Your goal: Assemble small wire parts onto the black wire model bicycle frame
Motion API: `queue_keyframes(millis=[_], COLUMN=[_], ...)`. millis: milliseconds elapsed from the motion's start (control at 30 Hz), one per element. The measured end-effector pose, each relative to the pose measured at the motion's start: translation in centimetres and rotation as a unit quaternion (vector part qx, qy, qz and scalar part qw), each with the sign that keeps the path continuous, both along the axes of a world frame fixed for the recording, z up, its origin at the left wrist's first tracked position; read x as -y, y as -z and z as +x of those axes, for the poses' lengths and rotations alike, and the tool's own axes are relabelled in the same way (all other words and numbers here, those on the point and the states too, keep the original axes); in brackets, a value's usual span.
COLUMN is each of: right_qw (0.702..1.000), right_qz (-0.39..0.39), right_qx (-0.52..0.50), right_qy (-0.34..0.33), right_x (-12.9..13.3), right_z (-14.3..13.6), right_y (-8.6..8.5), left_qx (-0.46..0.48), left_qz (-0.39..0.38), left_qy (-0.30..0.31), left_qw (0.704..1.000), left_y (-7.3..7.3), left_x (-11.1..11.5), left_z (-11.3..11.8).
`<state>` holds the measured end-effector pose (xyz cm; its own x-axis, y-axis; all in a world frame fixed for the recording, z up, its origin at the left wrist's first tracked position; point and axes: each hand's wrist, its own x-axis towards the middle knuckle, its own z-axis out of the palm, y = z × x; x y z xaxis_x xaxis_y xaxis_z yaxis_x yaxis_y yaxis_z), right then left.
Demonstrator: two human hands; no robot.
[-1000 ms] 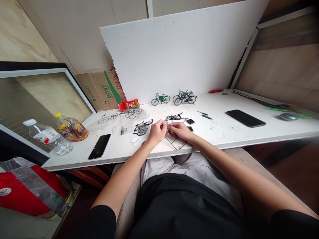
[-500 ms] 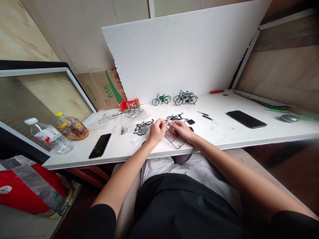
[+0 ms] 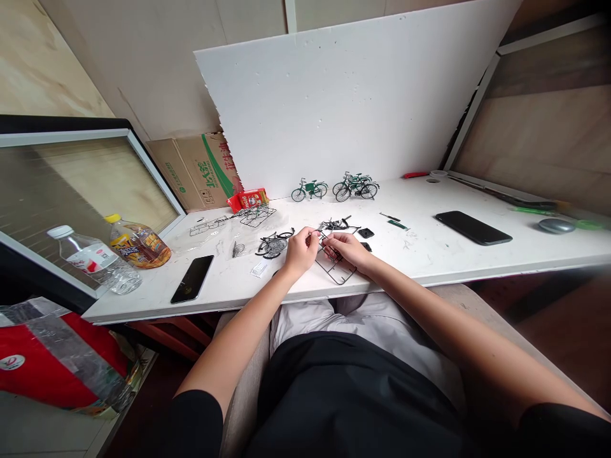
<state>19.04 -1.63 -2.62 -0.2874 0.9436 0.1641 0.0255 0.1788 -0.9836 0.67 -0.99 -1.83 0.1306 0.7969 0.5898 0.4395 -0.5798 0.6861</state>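
My left hand (image 3: 301,251) is closed in a pinch near the table's front edge; what its fingertips hold is too small to name. Close beside it on the right, my right hand (image 3: 348,250) has its fingers wrapped round a thin dark parts frame (image 3: 340,277), which extends toward the front edge. Black bicycle parts (image 3: 338,224) lie just beyond both hands. Left of my left hand is a cluster of black wheels and frame pieces (image 3: 273,244). Two small black pieces, one of them a square tray (image 3: 365,233), lie right of my right hand.
Small assembled bicycles (image 3: 309,190) stand at the back of the white table (image 3: 410,254). Phones lie left (image 3: 192,278) and right (image 3: 473,228). Two bottles (image 3: 138,243) lie at far left. A green-handled tool (image 3: 397,224) and a mouse (image 3: 556,226) are to the right.
Both hands stay almost in place, close together. The fingers of my right hand have shifted slightly on the parts frame.
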Motion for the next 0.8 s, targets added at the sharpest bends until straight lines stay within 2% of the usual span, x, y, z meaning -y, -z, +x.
queue_keyframes(millis=[167, 433, 800], right_qw=[0.999, 0.999, 0.999], right_qz=[-0.011, 0.024, 0.041], right_qx=[-0.031, -0.036, -0.006], right_qy=[-0.025, 0.009, 0.021], right_x=[0.40, 0.17, 0.17], right_z=[-0.09, 0.05, 0.18], right_y=[-0.57, -0.46, -0.56], left_qx=[-0.007, -0.020, -0.039], left_qz=[0.007, 0.013, 0.014], left_qy=[0.006, 0.008, 0.010], left_qw=[1.000, 1.000, 0.999], left_y=[-0.06, -0.09, -0.27], left_x=[0.06, 0.08, 0.35], left_z=[0.03, 0.05, 0.12])
